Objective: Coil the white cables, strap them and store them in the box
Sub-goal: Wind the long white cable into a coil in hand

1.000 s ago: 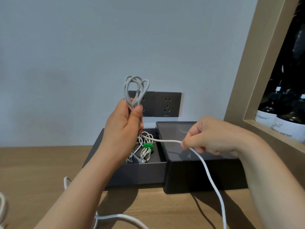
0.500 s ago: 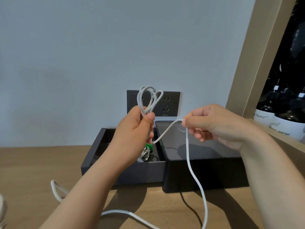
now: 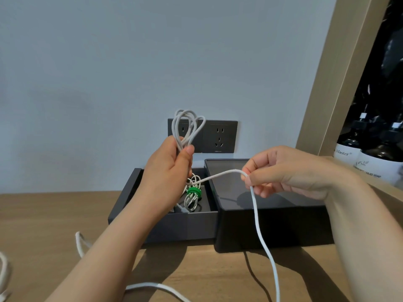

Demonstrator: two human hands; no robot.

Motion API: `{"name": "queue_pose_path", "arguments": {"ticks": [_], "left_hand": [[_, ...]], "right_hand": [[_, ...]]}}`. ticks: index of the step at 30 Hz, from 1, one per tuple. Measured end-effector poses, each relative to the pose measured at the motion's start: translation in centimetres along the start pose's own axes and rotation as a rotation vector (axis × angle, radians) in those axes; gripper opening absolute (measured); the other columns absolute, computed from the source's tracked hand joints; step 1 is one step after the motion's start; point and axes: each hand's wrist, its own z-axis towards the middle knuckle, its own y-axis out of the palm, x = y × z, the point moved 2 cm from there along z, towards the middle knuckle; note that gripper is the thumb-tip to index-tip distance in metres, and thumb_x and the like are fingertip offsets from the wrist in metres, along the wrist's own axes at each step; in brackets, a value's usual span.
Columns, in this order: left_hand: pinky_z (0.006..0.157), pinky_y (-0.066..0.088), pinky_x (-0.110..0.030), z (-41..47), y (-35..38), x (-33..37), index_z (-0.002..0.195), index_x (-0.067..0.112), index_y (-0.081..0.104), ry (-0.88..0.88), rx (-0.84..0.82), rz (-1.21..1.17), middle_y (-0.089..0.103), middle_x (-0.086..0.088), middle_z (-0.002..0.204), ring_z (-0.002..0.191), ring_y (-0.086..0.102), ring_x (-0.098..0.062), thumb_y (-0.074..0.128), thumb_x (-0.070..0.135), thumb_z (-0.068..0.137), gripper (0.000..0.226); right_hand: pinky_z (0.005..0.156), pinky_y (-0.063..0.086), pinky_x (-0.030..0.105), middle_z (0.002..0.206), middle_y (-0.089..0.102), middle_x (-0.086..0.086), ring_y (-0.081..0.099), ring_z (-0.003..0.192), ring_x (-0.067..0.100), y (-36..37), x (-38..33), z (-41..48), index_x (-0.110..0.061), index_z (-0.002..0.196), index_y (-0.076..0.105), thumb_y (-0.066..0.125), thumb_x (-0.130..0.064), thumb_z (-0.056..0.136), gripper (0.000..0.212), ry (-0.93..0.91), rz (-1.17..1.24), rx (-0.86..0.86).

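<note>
We are facing a pale wall with dark sockets at twelve o'clock, a wooden surface at six, a beige shelf frame at two.

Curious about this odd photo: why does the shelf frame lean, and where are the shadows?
Head view: the wide-angle lens tilts the shelf frame; soft arm shadows cross the wooden table before the box; its glossy top darkens beneath the right hand.
</note>
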Motion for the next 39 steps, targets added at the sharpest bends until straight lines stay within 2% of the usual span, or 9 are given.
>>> {"name": "queue_pose_path", "arguments": {"ticks": [4, 7, 11, 16, 21, 24, 29, 34, 39], "left_hand": [[0.059, 0.048, -0.030, -0.1, 0.3, 0.0, 0.088, 0.007, 0.051, -0.022, -0.029, -0.010, 0.054, 0.000, 0.067, 0.062, 0.051, -0.015, 0.044, 0.027, 0.100, 0.024], [0.067, 0.054, -0.043, -0.3, 0.6, 0.1, 0.091, 0.005, 0.051, -0.074, -0.074, -0.081, 0.054, -0.001, 0.068, 0.062, 0.052, -0.014, 0.044, 0.026, 0.100, 0.024], [0.067, 0.055, -0.032, -0.6, 1.2, 0.1, 0.091, 0.008, 0.052, -0.181, -0.153, -0.177, 0.055, -0.002, 0.071, 0.062, 0.052, -0.011, 0.044, 0.026, 0.101, 0.022], [0.068, 0.053, -0.033, -1.1, 1.9, -0.1, 0.096, 0.011, 0.058, -0.222, -0.222, -0.222, 0.064, -0.018, 0.083, 0.063, 0.053, -0.016, 0.045, 0.026, 0.101, 0.021], [0.058, 0.050, -0.020, -1.3, 2.2, 0.5, 0.108, 0.009, 0.061, -0.320, -0.322, -0.383, 0.069, -0.010, 0.079, 0.058, 0.054, -0.009, 0.042, 0.026, 0.102, 0.026], [0.060, 0.047, -0.023, -1.8, 2.5, 0.6, 0.110, 0.011, 0.063, -0.342, -0.433, -0.400, 0.064, 0.001, 0.066, 0.058, 0.053, -0.009, 0.039, 0.030, 0.103, 0.031], [0.060, 0.048, -0.019, -2.0, 2.6, 1.0, 0.121, 0.010, 0.058, -0.384, -0.539, -0.559, 0.066, 0.007, 0.066, 0.055, 0.049, -0.009, 0.040, 0.026, 0.102, 0.030], [0.057, 0.047, -0.020, -2.1, 2.6, 1.5, 0.122, 0.007, 0.057, -0.367, -0.599, -0.648, 0.072, -0.008, 0.106, 0.056, 0.049, -0.010, 0.044, 0.020, 0.099, 0.029], [0.062, 0.049, -0.022, -2.0, 2.1, 1.3, 0.113, 0.005, 0.063, -0.336, -0.625, -0.526, 0.055, -0.011, 0.084, 0.061, 0.051, -0.012, 0.048, 0.021, 0.098, 0.026]], "right_hand": [[0.061, 0.054, 0.021, 0.072, 0.073, 0.013, 0.069, 0.062, 0.015, -0.1, 0.3, 0.1, 0.000, 0.080, 0.073, 0.066, -0.001, 0.084, 0.008, 0.038, -0.110, 0.128], [0.060, 0.056, 0.021, 0.068, 0.072, 0.013, 0.067, 0.059, 0.016, -0.1, 0.1, 0.4, 0.003, 0.082, 0.072, 0.066, 0.000, 0.084, 0.007, -0.058, -0.089, 0.253], [0.057, 0.054, 0.018, 0.061, 0.067, 0.008, 0.063, 0.056, 0.012, 0.2, -0.8, 0.7, 0.001, 0.083, 0.071, 0.066, 0.003, 0.085, 0.006, -0.238, 0.022, 0.308], [0.064, 0.056, 0.023, 0.069, 0.066, 0.005, 0.061, 0.060, 0.011, 0.8, -1.3, 1.0, -0.012, 0.091, 0.075, 0.064, 0.003, 0.086, 0.020, -0.378, -0.026, 0.350], [0.065, 0.052, 0.019, 0.076, 0.066, 0.001, 0.060, 0.064, 0.009, 1.2, -1.5, 1.4, -0.014, 0.098, 0.072, 0.065, 0.000, 0.088, 0.018, -0.514, 0.063, 0.397], [0.066, 0.052, 0.020, 0.078, 0.070, -0.003, 0.063, 0.068, 0.007, 1.2, -1.6, 1.4, -0.017, 0.094, 0.070, 0.067, -0.002, 0.087, 0.016, -0.545, 0.070, 0.431], [0.067, 0.052, 0.019, 0.082, 0.072, 0.001, 0.065, 0.070, 0.007, 1.1, -1.6, 1.3, -0.018, 0.091, 0.071, 0.067, -0.002, 0.088, 0.017, -0.576, 0.051, 0.436], [0.068, 0.052, 0.021, 0.085, 0.073, 0.007, 0.067, 0.074, 0.011, 0.9, -1.6, 1.2, -0.016, 0.089, 0.071, 0.064, 0.002, 0.088, 0.019, -0.598, 0.070, 0.406], [0.068, 0.053, 0.020, 0.085, 0.073, 0.007, 0.067, 0.073, 0.009, 0.9, -1.6, 1.1, -0.016, 0.088, 0.072, 0.064, 0.002, 0.089, 0.019, -0.600, 0.043, 0.395]]}}
